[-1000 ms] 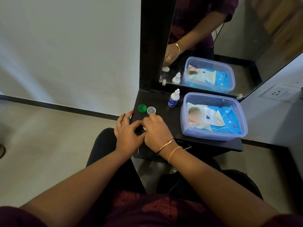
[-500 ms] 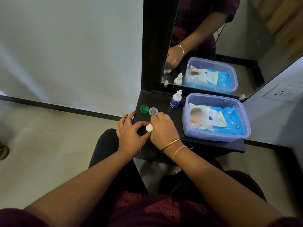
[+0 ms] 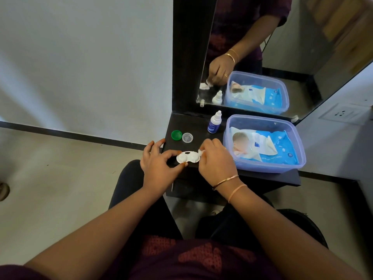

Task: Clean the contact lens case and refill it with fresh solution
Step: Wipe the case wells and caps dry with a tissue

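Observation:
A white two-well contact lens case (image 3: 188, 157) lies on the black shelf (image 3: 193, 126), both wells uncapped. My left hand (image 3: 159, 164) pinches its left end between thumb and forefinger. My right hand (image 3: 217, 158) holds a small white wad of tissue or wipe (image 3: 201, 152) at the case's right end. A green cap (image 3: 176, 135) and a clear cap (image 3: 187, 137) sit just behind the case. The small solution bottle (image 3: 214, 122), white top and blue label, stands upright further back.
A clear plastic box (image 3: 264, 168) holding a blue pack of wet wipes (image 3: 268, 146) fills the shelf's right side. A mirror (image 3: 262, 47) rises behind the shelf and reflects the hands. A wall socket (image 3: 341, 113) is at the right. My knees are below the shelf.
My hands have drawn apart, uncovering the white case, which was hidden under them before. My right hand has shifted right with the white wad.

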